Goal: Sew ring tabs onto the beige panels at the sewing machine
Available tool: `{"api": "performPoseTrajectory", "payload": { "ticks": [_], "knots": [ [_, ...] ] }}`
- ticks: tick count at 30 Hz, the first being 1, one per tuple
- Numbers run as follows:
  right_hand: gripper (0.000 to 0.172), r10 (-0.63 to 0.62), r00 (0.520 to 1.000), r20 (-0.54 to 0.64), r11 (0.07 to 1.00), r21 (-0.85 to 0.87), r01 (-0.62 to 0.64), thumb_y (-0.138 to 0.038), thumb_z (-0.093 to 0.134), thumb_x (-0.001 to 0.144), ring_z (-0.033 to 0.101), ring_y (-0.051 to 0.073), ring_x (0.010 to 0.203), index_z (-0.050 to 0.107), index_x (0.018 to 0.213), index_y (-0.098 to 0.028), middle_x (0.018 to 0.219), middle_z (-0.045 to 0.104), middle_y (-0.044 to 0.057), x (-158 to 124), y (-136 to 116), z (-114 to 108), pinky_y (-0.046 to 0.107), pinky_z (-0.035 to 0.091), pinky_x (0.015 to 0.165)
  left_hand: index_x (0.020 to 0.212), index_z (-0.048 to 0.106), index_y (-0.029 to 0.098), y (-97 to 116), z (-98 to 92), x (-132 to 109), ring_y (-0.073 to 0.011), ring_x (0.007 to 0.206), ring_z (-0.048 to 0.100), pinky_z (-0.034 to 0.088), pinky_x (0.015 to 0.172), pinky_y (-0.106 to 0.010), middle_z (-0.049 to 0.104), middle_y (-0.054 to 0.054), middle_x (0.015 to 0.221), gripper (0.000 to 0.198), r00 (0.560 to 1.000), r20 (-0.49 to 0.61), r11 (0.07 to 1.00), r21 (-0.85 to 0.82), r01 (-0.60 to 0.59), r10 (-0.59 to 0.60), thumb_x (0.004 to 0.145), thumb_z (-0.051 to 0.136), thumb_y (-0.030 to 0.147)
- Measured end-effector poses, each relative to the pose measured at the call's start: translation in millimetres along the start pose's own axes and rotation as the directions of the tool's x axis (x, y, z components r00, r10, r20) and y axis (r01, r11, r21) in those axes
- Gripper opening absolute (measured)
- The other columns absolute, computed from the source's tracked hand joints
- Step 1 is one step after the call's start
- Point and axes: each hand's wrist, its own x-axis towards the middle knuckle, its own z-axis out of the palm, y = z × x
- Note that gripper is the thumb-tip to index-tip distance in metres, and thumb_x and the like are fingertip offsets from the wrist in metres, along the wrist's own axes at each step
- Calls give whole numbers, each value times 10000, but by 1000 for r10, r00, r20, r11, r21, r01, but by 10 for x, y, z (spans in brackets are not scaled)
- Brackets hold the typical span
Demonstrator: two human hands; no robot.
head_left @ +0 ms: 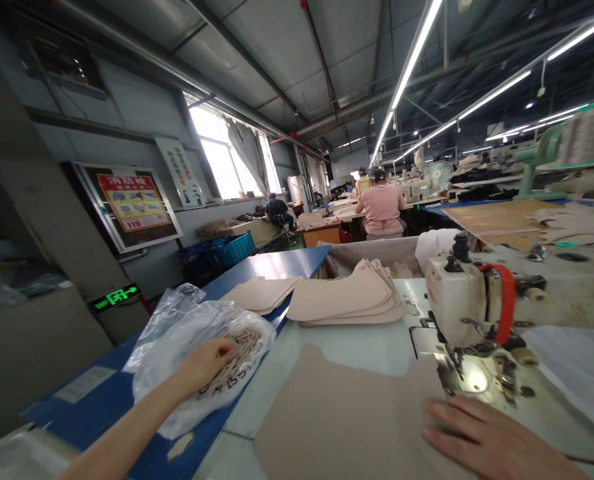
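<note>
My left hand (209,363) reaches into a clear plastic bag (159,400) on the left. Its fingers are curled against a heap of small beige strip-like pieces (244,357); what they pinch is hidden. A large beige fabric panel (337,413) lies flat in front of me on the pale machine table. On its right edge rests my right hand (477,427), fingers stretched out and slightly blurred. Just beyond that hand stands a white sewing machine (451,300) with a red-orange strap, its lamp lighting the needle area.
Behind the panel lies a stack of beige panels (341,297), with more cut panels (259,293) to its left on a blue table (287,263). A cloth-lined bin (347,253) stands farther back. White material (577,367) lies at right. A person in pink (381,207) sits ahead.
</note>
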Motion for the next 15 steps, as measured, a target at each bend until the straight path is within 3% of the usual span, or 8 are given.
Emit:
{"api": "performPoseTrajectory", "payload": {
  "ticks": [4, 11, 15],
  "knots": [
    [464, 120, 992, -42, 993, -12, -121, 13, 356, 747, 664, 171, 755, 653, 957, -276, 951, 716, 4, -120, -48, 79, 272, 509, 705, 704, 679, 165, 15, -4, -6, -249, 767, 642, 423, 667, -293, 707, -74, 784, 292, 1000, 0, 1000, -15, 3, -3, 803, 419, 252],
    [294, 148, 988, 54, 978, 141, -154, -76, 405, 890, 603, 147, 690, 602, 1030, -244, 840, 666, 19, -125, -76, 38, 213, 473, 666, 714, 702, 134, 33, -122, -59, -241, 721, 643, 418, 614, -256, 709, -40, 709, 283, 999, -31, 996, -85, 16, -18, 771, 453, 257],
    [235, 149, 981, 121, 965, 200, -172, -113, 429, 900, 591, 161, 734, 599, 1023, -216, 857, 654, 40, -141, -85, 92, 236, 474, 714, 693, 701, 152, -25, -170, -20, -260, 691, 651, 436, 613, -283, 716, -62, 686, 241, 991, -132, 987, -163, 9, -31, 726, 497, 276]
  ]
}}
